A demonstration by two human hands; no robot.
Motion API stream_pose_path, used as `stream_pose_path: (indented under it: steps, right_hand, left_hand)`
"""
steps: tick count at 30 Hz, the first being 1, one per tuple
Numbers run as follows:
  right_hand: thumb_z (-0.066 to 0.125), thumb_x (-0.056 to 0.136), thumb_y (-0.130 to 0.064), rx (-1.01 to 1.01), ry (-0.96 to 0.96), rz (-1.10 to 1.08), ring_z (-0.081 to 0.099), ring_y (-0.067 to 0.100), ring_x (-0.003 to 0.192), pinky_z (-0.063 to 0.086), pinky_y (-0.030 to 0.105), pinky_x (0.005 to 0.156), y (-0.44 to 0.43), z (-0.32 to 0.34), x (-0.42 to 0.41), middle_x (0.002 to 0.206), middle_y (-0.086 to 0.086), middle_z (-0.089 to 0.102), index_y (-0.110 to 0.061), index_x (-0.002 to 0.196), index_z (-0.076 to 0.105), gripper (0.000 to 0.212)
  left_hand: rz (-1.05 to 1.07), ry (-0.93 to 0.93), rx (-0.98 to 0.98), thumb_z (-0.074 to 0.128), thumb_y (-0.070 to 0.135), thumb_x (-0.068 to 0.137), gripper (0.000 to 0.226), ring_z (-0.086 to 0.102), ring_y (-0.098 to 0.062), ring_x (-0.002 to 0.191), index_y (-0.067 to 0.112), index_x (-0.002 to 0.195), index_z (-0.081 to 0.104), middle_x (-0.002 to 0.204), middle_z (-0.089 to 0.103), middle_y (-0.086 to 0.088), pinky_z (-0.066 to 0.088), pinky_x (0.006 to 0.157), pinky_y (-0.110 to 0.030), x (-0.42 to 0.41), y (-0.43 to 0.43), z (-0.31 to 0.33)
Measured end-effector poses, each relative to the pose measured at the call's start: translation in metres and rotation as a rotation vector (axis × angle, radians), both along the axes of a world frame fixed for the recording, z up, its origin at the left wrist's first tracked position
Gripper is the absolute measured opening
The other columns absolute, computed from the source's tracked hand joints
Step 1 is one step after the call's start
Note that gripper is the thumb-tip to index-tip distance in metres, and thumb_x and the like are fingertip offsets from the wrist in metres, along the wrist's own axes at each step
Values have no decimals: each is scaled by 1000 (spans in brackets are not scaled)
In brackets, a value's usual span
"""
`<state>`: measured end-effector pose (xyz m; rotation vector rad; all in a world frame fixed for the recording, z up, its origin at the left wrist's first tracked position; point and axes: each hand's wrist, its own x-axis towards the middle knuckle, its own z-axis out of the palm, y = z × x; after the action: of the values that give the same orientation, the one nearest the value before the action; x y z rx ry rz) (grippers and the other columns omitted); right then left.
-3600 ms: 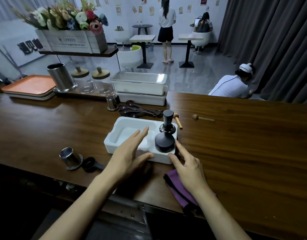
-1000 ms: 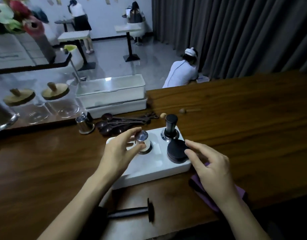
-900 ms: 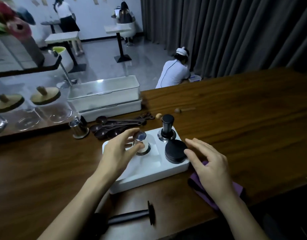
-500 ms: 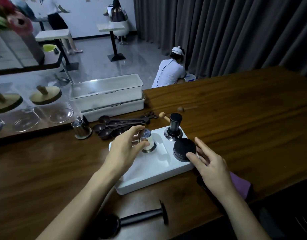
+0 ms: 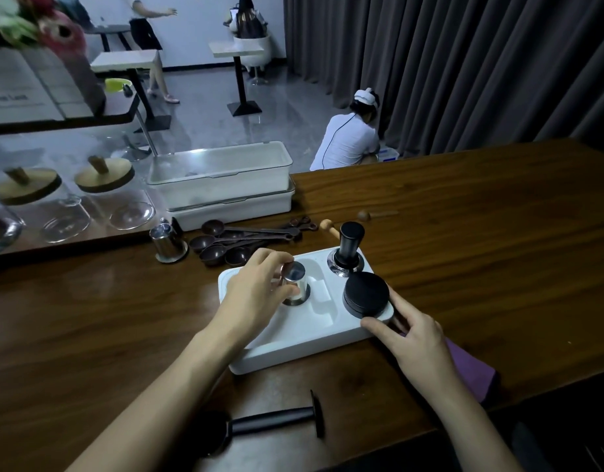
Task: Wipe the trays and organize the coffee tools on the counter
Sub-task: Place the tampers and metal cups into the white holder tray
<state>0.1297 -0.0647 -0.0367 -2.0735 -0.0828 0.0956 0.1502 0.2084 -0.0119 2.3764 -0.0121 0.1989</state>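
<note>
Left hand (image 5: 256, 294): fingers curled around a small steel cup (image 5: 295, 282), pinching its upper part from the left side; the cup stands upright in the big left recess of the white tray.
Right hand (image 5: 414, 338): fingers slightly spread and almost straight, lying against the right near corner of the tray; the thumb presses on the tray edge, just beside the black round distributor. It grips nothing.
White tray (image 5: 304, 349): lies on the wooden counter (image 5: 481, 253), turned a little diagonal, near the front edge.
Black tamper (image 5: 350, 247): upright in the far right hole of the tray.
Black distributor (image 5: 366, 294): in the near right hole of the tray, in front of the tamper.
Purple cloth (image 5: 470, 369): flat on the counter, partly under the right wrist, to the right of the tray.
Black portafilter (image 5: 259, 427): lies on its side on the counter, in front of the tray, apart from it.
Second steel cup (image 5: 166, 241): upright on the counter, behind and left of the tray.
Brown measuring spoons (image 5: 239, 238): a bunch lying behind the tray, between it and two stacked white boxes (image 5: 222, 185).
Glass jars with wooden lids (image 5: 103, 189): at the far left, behind the counter edge.
</note>
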Motion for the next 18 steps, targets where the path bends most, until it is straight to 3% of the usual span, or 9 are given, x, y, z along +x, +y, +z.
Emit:
stream_pose_path:
  steps: [4,9,13,18]
  right_hand:
    - [80,80,-46,-8,-18,27,50,0,129,40,18,104,0,1,0,131,-35,52,-38,150,44,79]
    - [80,79,-47,-35,-43,39,45,-5,134,39,19,108,-2,0,-1,143,-23,54,-37,151,43,82]
    - [79,79,-50,-62,-52,34,45,0,136,41,27,111,-2,1,-2,145,-20,53,-36,152,42,83]
    - [77,81,-49,-99,-62,41,41,0,137,38,22,110,0,3,-4,148,-19,50,-35,153,40,82]
  left_hand:
    - [5,34,9,80,22,85,42,62,-6,104,26,122,61,117,52,14,42,84,-14,3,0,-1]
    - [-30,34,91,80,26,85,43,64,-11,100,29,121,58,116,54,11,52,89,-32,4,1,3]
    - [-35,33,137,80,26,85,63,63,-6,104,29,142,52,121,57,11,51,93,-29,-1,4,2]
    - [-12,-66,99,79,33,85,84,62,-3,102,34,156,35,123,53,15,55,86,-22,-19,20,2]
